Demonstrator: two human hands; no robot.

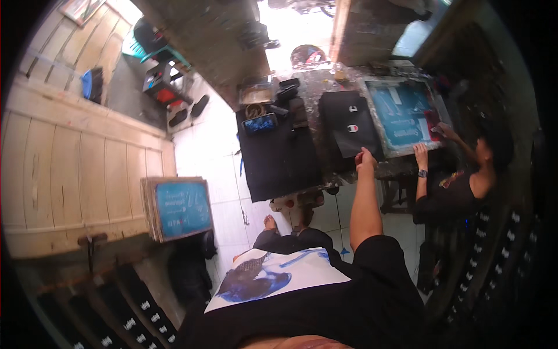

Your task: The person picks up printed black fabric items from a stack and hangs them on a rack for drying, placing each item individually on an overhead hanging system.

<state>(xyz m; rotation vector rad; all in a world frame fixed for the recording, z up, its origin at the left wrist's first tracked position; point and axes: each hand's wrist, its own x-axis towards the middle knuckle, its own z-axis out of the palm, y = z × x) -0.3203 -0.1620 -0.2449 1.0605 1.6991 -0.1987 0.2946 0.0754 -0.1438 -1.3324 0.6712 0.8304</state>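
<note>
The black sheet (340,119) already bears marks; the right hand (364,158) pinches its corner near the tabletop's (313,104) near edge (left hand unseen). What remains is unclear.

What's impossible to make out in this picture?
All in the head view:
- The left hand: out of sight, perhaps behind the shirt.
- Whether the right hand pinches or merely touches the black piece: fingers too small.
- What the co-worker's hand holds: too small, partly covered by fingers.
- The phone's picture: too small.
</note>
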